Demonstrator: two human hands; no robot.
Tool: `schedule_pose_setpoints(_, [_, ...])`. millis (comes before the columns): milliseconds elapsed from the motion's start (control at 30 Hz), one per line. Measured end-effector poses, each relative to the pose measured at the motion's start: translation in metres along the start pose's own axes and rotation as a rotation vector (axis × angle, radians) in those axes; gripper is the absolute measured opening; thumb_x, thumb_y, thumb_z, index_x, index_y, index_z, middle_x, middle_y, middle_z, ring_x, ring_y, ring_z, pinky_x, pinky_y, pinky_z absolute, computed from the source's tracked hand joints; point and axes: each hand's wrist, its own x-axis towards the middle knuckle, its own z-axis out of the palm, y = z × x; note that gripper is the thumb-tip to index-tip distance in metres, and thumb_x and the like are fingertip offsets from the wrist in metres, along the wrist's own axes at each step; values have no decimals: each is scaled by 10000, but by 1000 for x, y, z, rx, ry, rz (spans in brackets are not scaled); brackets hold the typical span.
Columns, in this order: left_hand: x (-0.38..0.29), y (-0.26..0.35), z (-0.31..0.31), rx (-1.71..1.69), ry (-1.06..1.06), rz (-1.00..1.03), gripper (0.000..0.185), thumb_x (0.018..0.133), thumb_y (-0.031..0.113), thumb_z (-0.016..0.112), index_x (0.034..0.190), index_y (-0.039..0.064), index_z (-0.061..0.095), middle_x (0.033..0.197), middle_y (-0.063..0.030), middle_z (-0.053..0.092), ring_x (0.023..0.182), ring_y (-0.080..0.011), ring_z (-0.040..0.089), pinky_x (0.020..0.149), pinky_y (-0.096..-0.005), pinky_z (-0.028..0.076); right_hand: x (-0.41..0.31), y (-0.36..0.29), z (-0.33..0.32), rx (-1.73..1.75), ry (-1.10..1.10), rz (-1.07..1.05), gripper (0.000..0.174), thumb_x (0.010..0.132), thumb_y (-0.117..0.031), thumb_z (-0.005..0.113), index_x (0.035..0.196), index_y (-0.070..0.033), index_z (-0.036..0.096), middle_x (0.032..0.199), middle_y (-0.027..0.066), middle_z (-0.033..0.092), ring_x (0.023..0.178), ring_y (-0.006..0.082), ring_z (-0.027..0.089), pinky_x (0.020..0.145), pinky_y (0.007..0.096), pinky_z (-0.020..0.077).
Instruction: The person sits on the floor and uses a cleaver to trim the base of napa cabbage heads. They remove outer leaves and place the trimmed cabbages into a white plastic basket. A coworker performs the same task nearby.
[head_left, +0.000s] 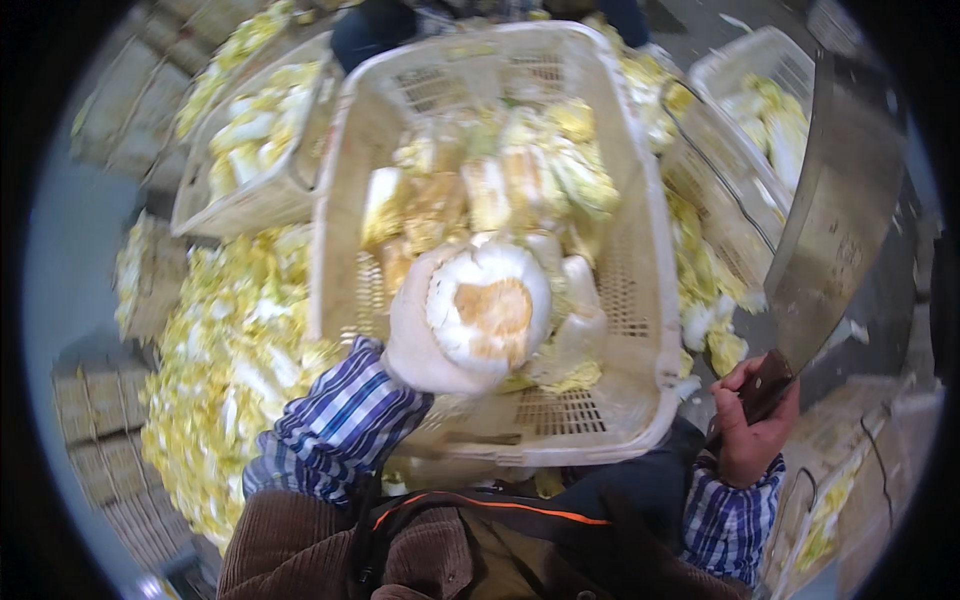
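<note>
My left hand (420, 337), in a pale glove, grips a napa cabbage (489, 307) with its cut, browned root end turned up towards me. It holds the cabbage over a white plastic crate (645, 405) with slotted walls. Inside that crate lie several more cabbages (517, 180), some with brown patches. Out to the right, my bare right hand (754, 427) is closed on the dark wooden handle of a large cleaver (840, 210). The wide blade points up and away from me, apart from the cabbage.
Loose yellow cabbage leaves (225, 375) are heaped left of the crate. A second crate (247, 206) of cabbages stands behind that heap, and another crate (720, 202) with a wire handle is at the right. Stacked crates (105, 427) line the left. A person's leg (371, 34) shows beyond the far rim.
</note>
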Motion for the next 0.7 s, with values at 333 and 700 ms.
schedule_pose_setpoints(333, [-182,127,-159,-263,3,-499,1008,524,213,888,1356,-8,363,1249,-80,521,1135,-169,512,1010,-315,386,-54,-11,62,-322,-198,-104,308,836,62,573,1136,20,520,910,68,615,788,119,570,714,240,447])
schedule_pose_setpoints(700, [-264,19,-156,-616,156,-667,553,729,65,717,1235,27,497,1144,-67,591,1039,-163,569,926,-310,452,-126,-32,177,-787,-945,-809,348,677,-80,728,1020,-69,674,569,49,522,456,226,517,411,349,388])
